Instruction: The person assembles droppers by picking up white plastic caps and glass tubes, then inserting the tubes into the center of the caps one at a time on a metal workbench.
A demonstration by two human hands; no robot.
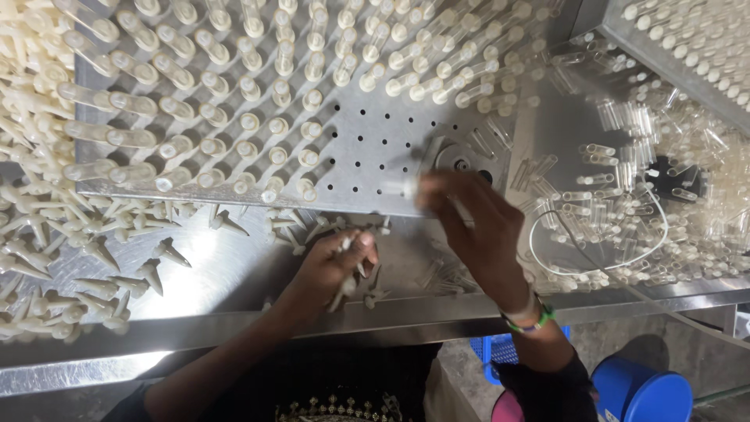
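Both hands work at the near edge of the perforated metal plate (375, 148), each with a narrow grip. The right hand (476, 227), blurred, pinches a small clear tube (406, 187) at its fingertips over the plate's front edge, next to the bare holes. The left hand (336, 266) rests on the worktop (226, 273) just in front of the plate, fingers curled around a few cream plastic plugs (348, 285); how many it holds cannot be told.

Largest is the worktop, brushed stainless steel, dull and reflective, with a folded lip along its near side. On it lies the plate, flat grey metal drilled in a regular grid of round holes. Most holes to the left of the bare patch carry upright capped tubes (234, 94), translucent cylinders topped with cream stoppers; the patch near the right hand is empty of them. A second rack of tubes (687, 39) stands beyond the plate's right corner.

Right of the plate, a loose heap of clear open tubes (625, 195) lies on the worktop. Left of the plate and before it, scattered pointed cream plugs (78, 250), cone-tipped and winged. Below the worktop's edge, to the right, stands a blue round plastic container (644, 391). A green and white bangle (535, 316) circles the right wrist.
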